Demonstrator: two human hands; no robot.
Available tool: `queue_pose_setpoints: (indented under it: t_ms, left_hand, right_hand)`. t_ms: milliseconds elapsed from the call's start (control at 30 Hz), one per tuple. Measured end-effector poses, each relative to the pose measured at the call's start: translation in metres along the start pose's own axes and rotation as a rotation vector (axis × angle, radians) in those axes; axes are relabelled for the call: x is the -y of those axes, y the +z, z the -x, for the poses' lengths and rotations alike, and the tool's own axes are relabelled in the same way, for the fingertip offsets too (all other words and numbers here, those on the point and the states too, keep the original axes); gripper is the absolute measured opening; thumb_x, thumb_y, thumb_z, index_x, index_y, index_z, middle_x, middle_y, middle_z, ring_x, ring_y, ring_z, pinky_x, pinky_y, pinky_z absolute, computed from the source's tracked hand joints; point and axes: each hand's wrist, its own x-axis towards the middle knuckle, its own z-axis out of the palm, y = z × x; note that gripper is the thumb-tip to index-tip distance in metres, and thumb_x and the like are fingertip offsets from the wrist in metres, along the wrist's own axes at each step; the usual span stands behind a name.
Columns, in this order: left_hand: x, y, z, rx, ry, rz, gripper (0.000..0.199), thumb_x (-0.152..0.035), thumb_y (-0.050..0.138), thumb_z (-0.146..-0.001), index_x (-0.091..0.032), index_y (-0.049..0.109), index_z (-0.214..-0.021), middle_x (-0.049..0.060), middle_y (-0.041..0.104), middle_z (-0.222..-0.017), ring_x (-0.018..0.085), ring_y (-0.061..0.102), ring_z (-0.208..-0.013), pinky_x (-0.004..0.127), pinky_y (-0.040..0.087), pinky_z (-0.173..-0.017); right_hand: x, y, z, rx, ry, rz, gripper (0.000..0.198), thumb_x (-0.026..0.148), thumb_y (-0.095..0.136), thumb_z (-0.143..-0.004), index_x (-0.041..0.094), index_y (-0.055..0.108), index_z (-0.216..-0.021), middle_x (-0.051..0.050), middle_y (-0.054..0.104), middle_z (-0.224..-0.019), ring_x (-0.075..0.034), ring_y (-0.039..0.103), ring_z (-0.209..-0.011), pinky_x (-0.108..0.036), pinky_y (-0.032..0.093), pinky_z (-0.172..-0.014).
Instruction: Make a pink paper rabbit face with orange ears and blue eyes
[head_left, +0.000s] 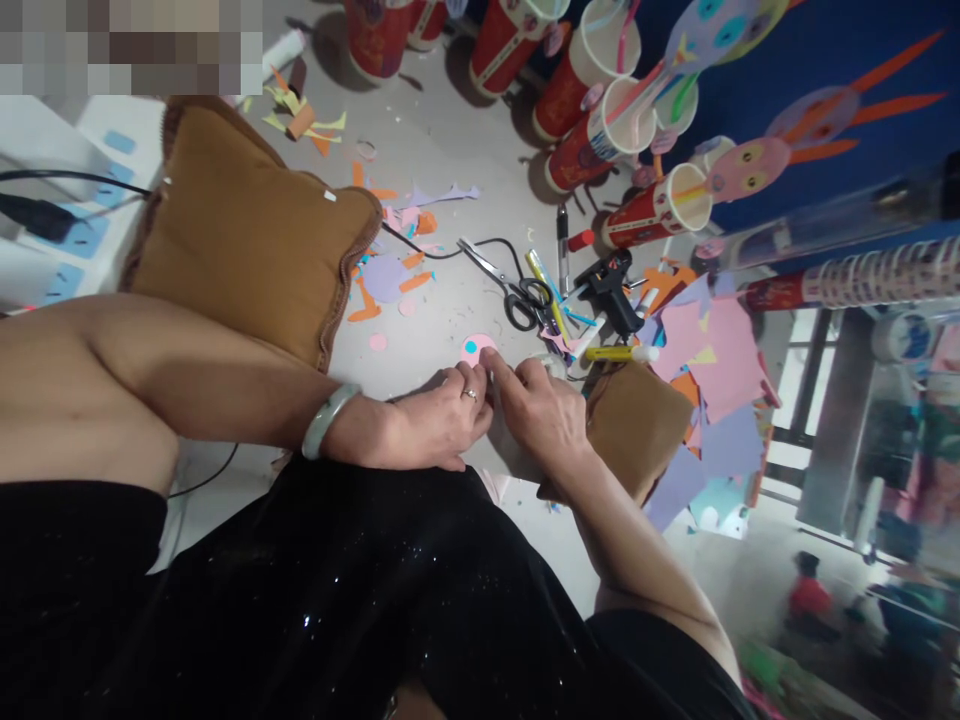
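Pink paper piece [481,341], small and rounded along its visible edge, carries a bright blue dot on its left part; its lower and right parts are hidden by the hands. It is above the front of the pale counter [442,120], just beyond the fingertips and near the scissors [504,279]. The left hand [442,420] has its fingers bunched narrow at the lower edge; I cannot tell whether they pinch it. The right hand [547,405] lays its index fingertip over the right side, its thumb's grip hidden.
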Motion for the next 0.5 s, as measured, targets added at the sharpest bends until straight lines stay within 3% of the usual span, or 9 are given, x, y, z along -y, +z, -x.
queue_pose_setpoints:
  t_ms: [333,500]
  left_hand:
    - [0.002,0.004,-0.001,-0.023,0.032,-0.007,0.090,-0.077,0.056,-0.089,-0.002,0.061,-0.138,0.037,0.060,-0.141,0.044,0.066,-0.117,0.044,0.050,-0.086]
    - [0.002,0.009,-0.001,-0.068,0.038,-0.012,0.089,-0.078,0.056,-0.089,0.001,0.065,-0.131,0.038,0.063,-0.135,0.045,0.068,-0.116,0.044,0.050,-0.084]
  right_hand:
    - [0.001,-0.004,0.007,-0.147,0.060,-0.003,0.040,0.020,0.047,-0.100,0.021,0.068,-0.134,-0.003,0.059,-0.079,-0.011,0.039,-0.058,-0.030,0.022,-0.053]
    - [0.006,0.001,0.005,-0.066,0.027,-0.013,0.042,0.018,0.050,-0.099,0.023,0.067,-0.137,-0.004,0.058,-0.079,-0.012,0.043,-0.061,-0.030,0.022,-0.054]
